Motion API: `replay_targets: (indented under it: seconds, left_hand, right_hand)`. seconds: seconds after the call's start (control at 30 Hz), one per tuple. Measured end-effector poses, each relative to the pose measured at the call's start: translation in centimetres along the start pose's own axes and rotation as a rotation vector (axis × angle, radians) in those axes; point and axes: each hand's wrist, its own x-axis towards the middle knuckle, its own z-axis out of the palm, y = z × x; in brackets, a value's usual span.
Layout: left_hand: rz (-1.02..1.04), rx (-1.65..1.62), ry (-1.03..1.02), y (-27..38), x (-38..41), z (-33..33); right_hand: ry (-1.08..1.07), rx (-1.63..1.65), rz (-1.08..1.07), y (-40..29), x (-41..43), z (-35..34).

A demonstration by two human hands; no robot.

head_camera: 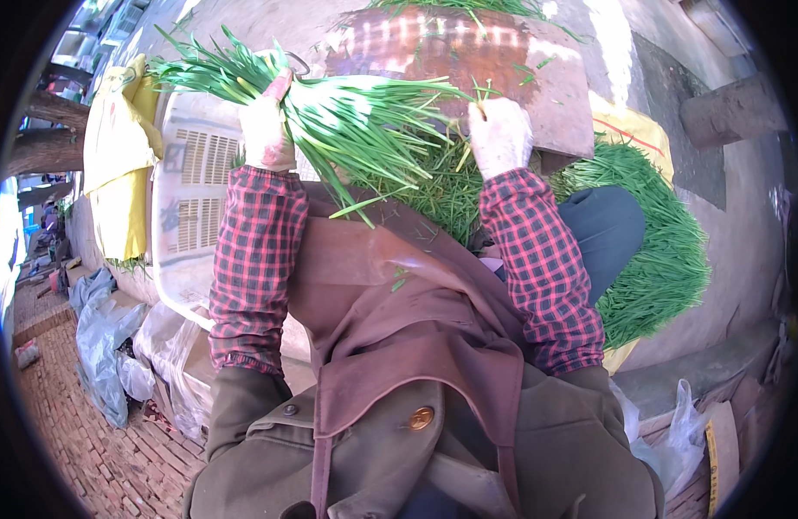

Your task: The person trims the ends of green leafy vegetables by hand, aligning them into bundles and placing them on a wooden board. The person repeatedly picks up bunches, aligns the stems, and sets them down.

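Observation:
A thick bunch of long green garlic chives lies sideways in my left hand, whose fingers and thumb are closed around it near the leafy end. At the other end, by the loose stalk tips, my right hand pinches a few thin stalks between thumb and fingers. Loose trimmings are heaped below and between the hands, beside my brown apron. A wet reddish-brown board lies beyond the bunch, with scraps on it and more chives at its far edge.
A white plastic basket stands at my left, next to a yellow sack. A large pile of chives lies at my right on yellow sacking. Plastic bags sit at the lower left; a round post is at the far right.

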Motion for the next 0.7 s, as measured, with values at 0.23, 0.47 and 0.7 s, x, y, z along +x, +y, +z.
replay_targets:
  seconds: [0.23,0.47,0.7]
  left_hand:
    - [0.119,-0.031,0.015,-0.1,0.5,0.1]
    - [0.139,0.134,-0.012,1.0,-1.6,2.0]
    - [-0.003,0.01,0.037,0.9,-0.9,0.6]
  right_hand:
    - [-0.551,-0.154,0.089,2.7,-2.7,-1.9]
    - [-0.092,0.078,-0.475,-8.5,4.0,-1.1]
    - [-0.121,0.946,0.489,-5.8,3.3,-1.6]
